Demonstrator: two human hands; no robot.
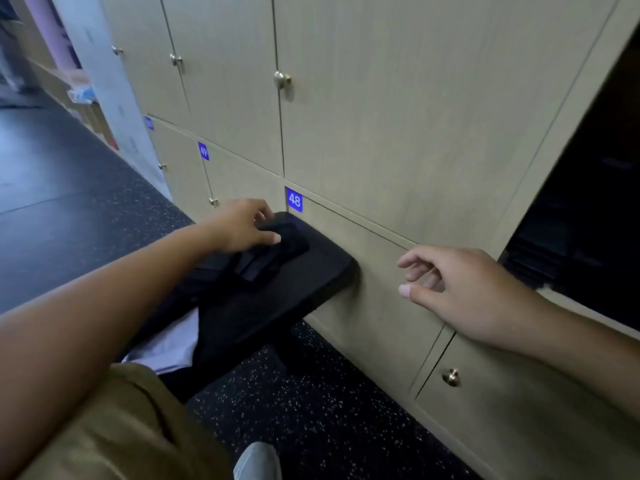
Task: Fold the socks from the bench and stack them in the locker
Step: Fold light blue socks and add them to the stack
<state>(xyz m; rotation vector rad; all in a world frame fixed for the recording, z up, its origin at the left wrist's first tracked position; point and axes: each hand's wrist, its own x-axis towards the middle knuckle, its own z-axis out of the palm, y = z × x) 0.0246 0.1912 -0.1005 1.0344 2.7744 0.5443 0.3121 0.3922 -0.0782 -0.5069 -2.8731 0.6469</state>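
Resting on the black counter [311, 278], dark socks [266, 252] lie under the left hand [239, 225], its grip loose, fingertips touching them (nothing pinched). Right hand [460, 292] hovers relaxed, holding nothing, beside locker 48 [294, 200].

The pale beige locker doors [363, 126] look like matt wood laminate with a fine straight grain. Their small round knobs [282, 79] are shiny brass-coloured metal. The black worktop [311, 271] has a smooth, matt padded surface. The dark folded socks [273, 251] on it are soft cloth. The black floor [311, 403] looks like rough rubber with pale speckles. The number labels [294, 200] are glossy blue.
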